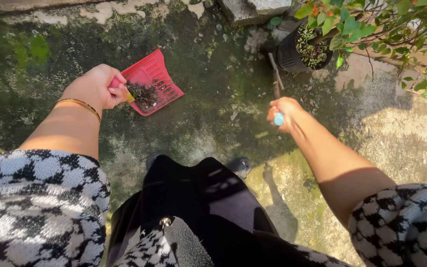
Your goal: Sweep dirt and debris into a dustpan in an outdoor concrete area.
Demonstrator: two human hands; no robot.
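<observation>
1. Over the mossy, damp concrete ground (208,113), the head camera looks down at two bare arms in black-and-white patterned sleeves.
2. The left hand (96,87) is closed around the handle of a red plastic dustpan (153,81); the fingers wrap the handle fully and the thumb side faces the pan. A thin gold bangle (81,104) sits on the left wrist.
3. The dustpan lies low over the ground, a little left of the middle of the view, with its open edge pointing away from the person. Inside it there is a small dark heap of dry leaves and plant debris (144,94), and one yellowish leaf piece lies near the hand.
4. The right hand (283,112) is clenched around a thin stick-like handle (275,79), probably of a broom, which has a light blue end cap (278,119) showing below the fist. The handle goes up toward a black plant pot (303,49).
5. The pot stands near the top right, and green leafy branches (371,24) hang over it.
6. Between the arms, a dark skirt (198,207) and one shoe tip (241,165) are visible.
</observation>
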